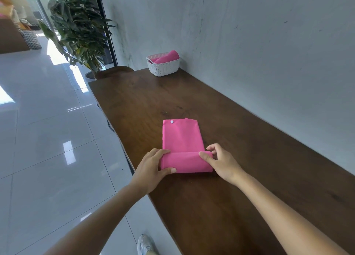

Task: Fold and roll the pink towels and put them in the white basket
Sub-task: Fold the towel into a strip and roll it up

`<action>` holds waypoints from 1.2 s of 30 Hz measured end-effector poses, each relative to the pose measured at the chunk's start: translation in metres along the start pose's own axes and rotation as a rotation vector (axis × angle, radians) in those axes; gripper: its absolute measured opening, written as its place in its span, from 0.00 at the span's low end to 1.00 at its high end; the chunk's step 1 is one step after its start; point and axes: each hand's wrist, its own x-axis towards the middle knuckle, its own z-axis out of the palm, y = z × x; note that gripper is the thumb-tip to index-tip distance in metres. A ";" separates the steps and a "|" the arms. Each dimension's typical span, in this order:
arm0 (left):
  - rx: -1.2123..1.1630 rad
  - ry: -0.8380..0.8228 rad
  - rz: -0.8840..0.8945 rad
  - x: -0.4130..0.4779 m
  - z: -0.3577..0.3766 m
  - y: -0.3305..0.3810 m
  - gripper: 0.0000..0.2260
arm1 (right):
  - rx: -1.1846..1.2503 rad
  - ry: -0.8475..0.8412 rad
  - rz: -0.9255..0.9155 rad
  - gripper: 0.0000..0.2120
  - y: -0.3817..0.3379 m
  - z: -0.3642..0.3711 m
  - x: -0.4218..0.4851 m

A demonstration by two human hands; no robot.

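The left hand (151,166) and right hand (221,161) are bare, as are both forearms down to the lower edge. Just left of the wooden table's (211,206) near edge shows a white sneaker (144,244) with grey panels, with pale beige trouser cloth (152,252) touching it.

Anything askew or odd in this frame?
Only minor things: the rolled towel in the basket lies tilted, one end poking above the rim, and a small corner sticks out past the far edge of the half-rolled towel on the table.
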 end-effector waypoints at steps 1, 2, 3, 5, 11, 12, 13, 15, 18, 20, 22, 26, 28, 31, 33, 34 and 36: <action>0.005 -0.007 -0.002 0.001 -0.001 0.000 0.30 | -0.011 0.024 -0.039 0.36 -0.001 0.001 -0.002; 0.008 -0.016 -0.005 0.002 -0.003 0.000 0.30 | -0.020 0.036 -0.076 0.33 -0.002 0.002 -0.005; 0.006 -0.026 -0.014 0.002 -0.004 0.001 0.29 | -0.027 0.038 -0.103 0.31 -0.002 0.003 -0.008; -0.021 -0.053 -0.041 0.003 -0.010 0.002 0.27 | -0.043 0.028 -0.137 0.29 0.001 0.004 -0.013; -0.153 -0.235 -0.129 0.002 -0.027 0.005 0.27 | -0.097 -0.084 -0.203 0.32 0.018 0.007 -0.027; -0.180 -0.264 -0.147 0.001 -0.029 0.004 0.29 | -0.093 -0.074 -0.206 0.32 0.020 0.008 -0.029; -0.201 -0.286 -0.159 0.002 -0.030 0.002 0.30 | -0.091 -0.054 -0.206 0.33 0.022 0.009 -0.031; -0.244 -0.321 -0.182 0.003 -0.032 0.002 0.29 | -0.083 -0.023 -0.195 0.35 0.024 0.011 -0.033; -0.315 -0.332 -0.256 0.003 -0.033 0.008 0.25 | -0.018 -0.029 -0.157 0.35 0.021 0.012 -0.030; -0.285 -0.264 -0.269 0.001 -0.029 0.014 0.23 | 0.046 -0.040 -0.123 0.33 0.018 0.011 -0.026; -0.175 -0.088 -0.231 -0.001 -0.023 0.017 0.20 | 0.101 -0.048 -0.089 0.30 0.013 0.009 -0.021; -0.058 0.175 0.001 -0.005 -0.013 0.014 0.12 | 0.156 -0.086 0.021 0.33 0.003 0.006 -0.006; -0.002 0.173 0.096 -0.007 -0.012 0.011 0.11 | 0.163 -0.088 0.072 0.33 0.001 0.006 0.003; 0.022 0.100 0.107 -0.009 -0.010 0.008 0.19 | 0.173 -0.062 0.127 0.28 -0.003 0.006 0.011; 0.047 0.044 0.091 -0.009 -0.008 0.006 0.27 | 0.178 -0.038 0.153 0.26 -0.006 0.007 0.015; 0.069 0.024 0.086 -0.008 -0.007 0.005 0.30 | 0.175 -0.021 0.160 0.26 -0.007 0.007 0.016; 0.107 0.006 0.081 -0.005 -0.007 0.003 0.33 | 0.139 0.033 0.146 0.25 -0.011 0.009 0.017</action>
